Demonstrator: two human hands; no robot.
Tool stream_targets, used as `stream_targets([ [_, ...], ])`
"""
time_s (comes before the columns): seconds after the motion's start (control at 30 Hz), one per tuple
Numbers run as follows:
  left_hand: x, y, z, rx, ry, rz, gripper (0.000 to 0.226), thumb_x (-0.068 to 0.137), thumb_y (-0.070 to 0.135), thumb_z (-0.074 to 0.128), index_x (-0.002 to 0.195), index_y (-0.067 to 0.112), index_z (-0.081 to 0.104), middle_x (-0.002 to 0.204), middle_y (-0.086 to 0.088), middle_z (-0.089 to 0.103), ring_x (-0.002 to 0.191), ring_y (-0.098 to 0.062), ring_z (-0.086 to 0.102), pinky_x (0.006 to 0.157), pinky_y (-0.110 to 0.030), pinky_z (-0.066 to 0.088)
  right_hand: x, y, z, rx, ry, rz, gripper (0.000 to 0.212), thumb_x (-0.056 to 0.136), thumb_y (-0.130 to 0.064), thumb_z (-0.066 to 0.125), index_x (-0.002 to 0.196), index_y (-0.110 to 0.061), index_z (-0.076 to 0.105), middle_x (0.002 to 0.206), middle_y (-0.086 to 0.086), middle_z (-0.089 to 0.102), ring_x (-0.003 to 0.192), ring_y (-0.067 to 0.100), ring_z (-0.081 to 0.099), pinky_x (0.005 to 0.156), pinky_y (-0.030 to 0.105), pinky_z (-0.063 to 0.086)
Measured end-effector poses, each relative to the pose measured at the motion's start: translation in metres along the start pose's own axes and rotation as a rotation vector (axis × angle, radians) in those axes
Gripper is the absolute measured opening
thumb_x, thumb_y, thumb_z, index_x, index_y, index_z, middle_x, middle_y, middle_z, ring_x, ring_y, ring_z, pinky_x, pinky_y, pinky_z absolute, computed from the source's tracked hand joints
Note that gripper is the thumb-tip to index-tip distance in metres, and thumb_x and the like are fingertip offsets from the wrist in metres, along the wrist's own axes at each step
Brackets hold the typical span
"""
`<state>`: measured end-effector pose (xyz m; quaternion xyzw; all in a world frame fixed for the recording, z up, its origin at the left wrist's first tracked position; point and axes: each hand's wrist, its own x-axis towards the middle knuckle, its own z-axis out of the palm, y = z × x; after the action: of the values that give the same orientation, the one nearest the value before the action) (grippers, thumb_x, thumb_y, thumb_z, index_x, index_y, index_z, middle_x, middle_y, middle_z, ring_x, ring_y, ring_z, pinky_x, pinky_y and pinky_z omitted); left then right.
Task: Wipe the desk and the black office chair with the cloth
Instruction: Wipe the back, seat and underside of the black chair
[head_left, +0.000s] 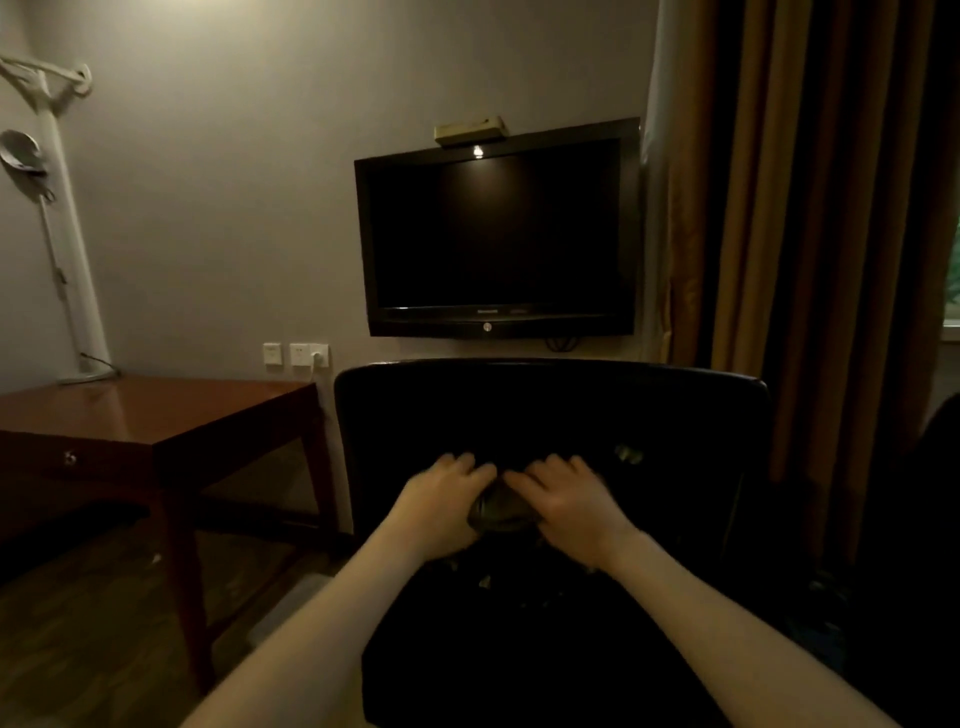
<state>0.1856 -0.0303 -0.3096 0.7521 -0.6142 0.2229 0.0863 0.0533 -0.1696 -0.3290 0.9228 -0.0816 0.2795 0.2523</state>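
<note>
Head view: left hand (447, 499), right hand (566, 501), fingers spread, press cloth (498, 514) on chair backrest (550, 410); hard push may swivel it.

The office chair (550, 410) stands at six o'clock, the desk (156, 410) beside it at nine. Behind the chair, a television (498, 234) hangs at twelve, a curtain (805, 208) at two.
</note>
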Motion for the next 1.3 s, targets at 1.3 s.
stream_targets([
  [1.3,0.131,0.128,-0.041,0.292,0.732,0.672,0.027,0.080,0.016,0.043,0.102,0.010,0.057,0.100,-0.010,0.065,0.089,-0.026,0.061,0.081,-0.032,0.046,-0.080,0.131,-0.021,-0.080,0.647,0.510,0.050,0.074,-0.018,0.050,0.124,-0.017,0.043,0.112,0.012,0.057,0.099,0.025,0.043,0.082,0.036,0.031],
])
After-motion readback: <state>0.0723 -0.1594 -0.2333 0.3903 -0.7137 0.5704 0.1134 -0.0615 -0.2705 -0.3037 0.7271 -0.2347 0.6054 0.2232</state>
